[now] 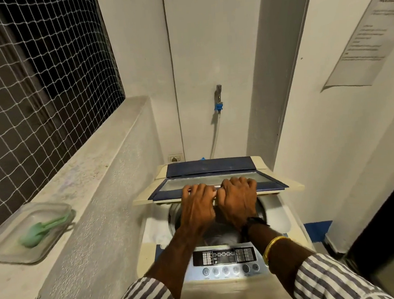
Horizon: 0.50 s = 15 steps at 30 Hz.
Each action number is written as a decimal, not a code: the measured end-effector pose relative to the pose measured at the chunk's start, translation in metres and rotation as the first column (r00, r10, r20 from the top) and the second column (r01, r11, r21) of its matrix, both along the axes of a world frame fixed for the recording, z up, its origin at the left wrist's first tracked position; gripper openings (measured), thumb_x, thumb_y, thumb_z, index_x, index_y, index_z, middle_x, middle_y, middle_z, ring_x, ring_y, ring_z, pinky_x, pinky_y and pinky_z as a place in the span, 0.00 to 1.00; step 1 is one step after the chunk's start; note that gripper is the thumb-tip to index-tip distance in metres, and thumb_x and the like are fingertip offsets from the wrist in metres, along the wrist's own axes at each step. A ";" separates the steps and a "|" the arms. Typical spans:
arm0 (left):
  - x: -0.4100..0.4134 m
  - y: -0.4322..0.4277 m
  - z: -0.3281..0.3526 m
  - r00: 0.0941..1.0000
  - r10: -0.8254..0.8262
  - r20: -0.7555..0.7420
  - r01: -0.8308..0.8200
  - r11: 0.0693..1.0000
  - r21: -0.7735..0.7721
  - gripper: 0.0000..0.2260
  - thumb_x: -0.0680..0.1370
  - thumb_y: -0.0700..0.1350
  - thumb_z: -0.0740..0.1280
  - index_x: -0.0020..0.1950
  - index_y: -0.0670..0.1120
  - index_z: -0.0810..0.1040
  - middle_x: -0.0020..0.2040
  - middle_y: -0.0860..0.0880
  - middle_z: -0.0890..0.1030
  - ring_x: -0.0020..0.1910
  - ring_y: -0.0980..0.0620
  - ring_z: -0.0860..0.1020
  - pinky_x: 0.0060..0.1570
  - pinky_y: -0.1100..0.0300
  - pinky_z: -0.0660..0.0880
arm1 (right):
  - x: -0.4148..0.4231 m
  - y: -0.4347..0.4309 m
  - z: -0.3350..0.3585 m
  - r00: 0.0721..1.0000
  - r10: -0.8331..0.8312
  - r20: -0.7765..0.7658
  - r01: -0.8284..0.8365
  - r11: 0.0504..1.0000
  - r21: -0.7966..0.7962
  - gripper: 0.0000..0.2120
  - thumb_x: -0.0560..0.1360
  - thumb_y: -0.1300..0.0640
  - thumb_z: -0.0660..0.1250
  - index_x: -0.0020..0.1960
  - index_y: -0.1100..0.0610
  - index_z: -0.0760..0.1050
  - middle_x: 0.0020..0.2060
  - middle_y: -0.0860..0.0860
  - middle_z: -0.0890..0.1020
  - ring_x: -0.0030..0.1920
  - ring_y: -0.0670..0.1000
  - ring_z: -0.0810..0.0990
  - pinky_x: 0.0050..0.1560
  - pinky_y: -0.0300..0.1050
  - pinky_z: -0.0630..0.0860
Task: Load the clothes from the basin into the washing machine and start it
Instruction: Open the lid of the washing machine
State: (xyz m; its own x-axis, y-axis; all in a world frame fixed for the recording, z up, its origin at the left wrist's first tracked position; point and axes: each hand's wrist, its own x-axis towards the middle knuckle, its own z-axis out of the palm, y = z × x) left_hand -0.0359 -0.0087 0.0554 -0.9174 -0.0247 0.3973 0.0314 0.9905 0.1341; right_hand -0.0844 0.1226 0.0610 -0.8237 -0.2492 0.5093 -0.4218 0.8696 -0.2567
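Your left hand and right hand sit side by side, touching, fingers curled over the front edge of the lid, probably so the folding panel moves evenly. The lid hangs half-folded above the drum of the washing machine. Something dark lies in the drum, likely clothes, though that's unclear; the basin is out of view. The control panel sits nearest you, untouched.
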 end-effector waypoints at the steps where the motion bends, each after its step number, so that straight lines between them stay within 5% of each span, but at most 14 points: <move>1: -0.005 -0.002 -0.001 1.000 -0.001 -0.031 0.001 1.000 -0.001 0.19 0.64 0.52 0.76 0.54 0.52 0.78 0.48 0.52 0.81 0.49 0.50 0.78 0.62 0.49 0.68 | -0.004 -0.003 0.003 1.000 -0.014 -0.019 0.014 1.000 0.000 0.18 0.75 0.46 0.51 0.40 0.53 0.76 0.38 0.51 0.79 0.42 0.53 0.74 0.54 0.54 0.65; 6: -0.033 -0.014 0.001 0.950 -0.056 -0.306 0.067 0.997 0.025 0.09 0.71 0.47 0.72 0.51 0.51 0.78 0.46 0.51 0.80 0.49 0.50 0.76 0.63 0.49 0.64 | -0.024 -0.015 0.021 0.996 -0.049 -0.080 0.046 0.998 -0.035 0.17 0.74 0.46 0.53 0.45 0.52 0.78 0.42 0.52 0.81 0.47 0.55 0.77 0.59 0.57 0.65; 15: -0.068 -0.025 0.043 0.894 -0.086 -0.439 0.055 0.995 -0.083 0.12 0.75 0.46 0.57 0.52 0.47 0.78 0.49 0.48 0.82 0.49 0.47 0.79 0.60 0.49 0.66 | -0.065 -0.032 0.044 0.980 -0.136 -0.148 0.114 0.983 -0.145 0.10 0.79 0.47 0.56 0.50 0.52 0.72 0.45 0.51 0.78 0.49 0.55 0.74 0.62 0.55 0.65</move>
